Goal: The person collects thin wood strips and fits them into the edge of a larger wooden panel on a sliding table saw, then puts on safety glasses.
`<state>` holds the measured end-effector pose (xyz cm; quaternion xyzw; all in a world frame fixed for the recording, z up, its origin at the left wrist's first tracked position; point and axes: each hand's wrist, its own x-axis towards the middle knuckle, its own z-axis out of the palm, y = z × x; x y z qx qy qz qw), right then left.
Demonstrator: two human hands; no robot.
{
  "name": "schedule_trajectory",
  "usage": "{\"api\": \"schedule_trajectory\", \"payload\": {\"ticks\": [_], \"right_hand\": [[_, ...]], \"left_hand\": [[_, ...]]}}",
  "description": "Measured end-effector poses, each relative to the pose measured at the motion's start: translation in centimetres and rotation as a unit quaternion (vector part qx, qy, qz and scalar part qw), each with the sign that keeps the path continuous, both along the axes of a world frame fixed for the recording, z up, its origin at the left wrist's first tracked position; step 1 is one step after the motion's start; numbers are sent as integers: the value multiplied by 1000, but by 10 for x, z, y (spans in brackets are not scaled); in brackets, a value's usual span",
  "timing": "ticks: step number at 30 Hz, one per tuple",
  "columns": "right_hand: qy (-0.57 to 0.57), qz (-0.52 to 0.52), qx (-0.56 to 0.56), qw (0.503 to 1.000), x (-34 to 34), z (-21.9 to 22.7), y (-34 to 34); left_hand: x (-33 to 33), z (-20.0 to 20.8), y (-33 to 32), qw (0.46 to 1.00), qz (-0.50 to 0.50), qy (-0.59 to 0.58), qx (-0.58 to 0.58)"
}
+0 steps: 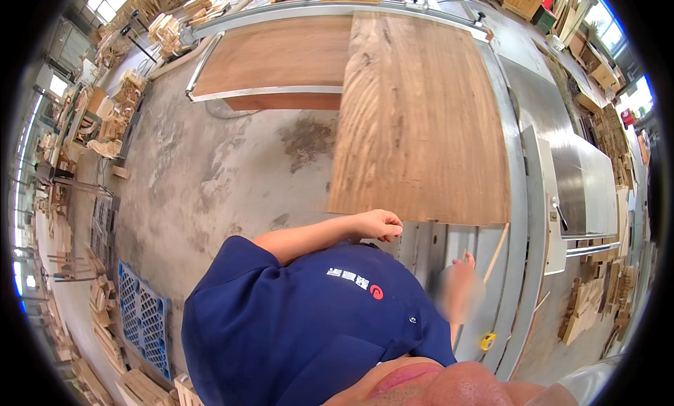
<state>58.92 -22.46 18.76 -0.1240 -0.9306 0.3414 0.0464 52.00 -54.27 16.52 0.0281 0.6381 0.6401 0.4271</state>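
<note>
A large brown wooden panel (428,118) with a wavy grain lies on the grey metal machine table ahead of me. My left hand (382,225) is at the panel's near left edge, fingers curled in, with nothing showing in them. I cannot tell whether it touches the panel. Lower and to the right, my right hand (460,286) is over the metal table, largely smeared. Beside it a thin wooden strip (497,251) runs from the panel's near right corner toward me. Whether the hand holds the strip is unclear.
A second reddish-brown panel (274,55) lies at the far left on a metal-edged support. A yellow tape measure (488,341) sits near me on the right. Beyond the table's right side stands a metal-topped unit (586,188). A blue pallet (144,318) and wood stacks line the left.
</note>
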Motion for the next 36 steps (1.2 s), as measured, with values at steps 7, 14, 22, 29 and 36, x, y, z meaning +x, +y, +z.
{"api": "schedule_trajectory", "payload": {"ticks": [7, 14, 22, 29, 36], "right_hand": [[-76, 88, -104, 988, 3, -11, -186], [25, 167, -118, 979, -25, 8, -321], [-9, 242, -164, 956, -140, -37, -446], [-7, 357, -232, 905, -257, -48, -606], [-109, 338, -224, 908, -324, -21, -661]], "left_hand": [[41, -13, -160, 997, 69, -10, 44], [59, -11, -286, 990, 130, -27, 48], [29, -42, -416, 962, 271, -20, 31], [-19, -24, -535, 925, 377, -28, -26], [-150, -18, -585, 936, 352, 9, -13]]}}
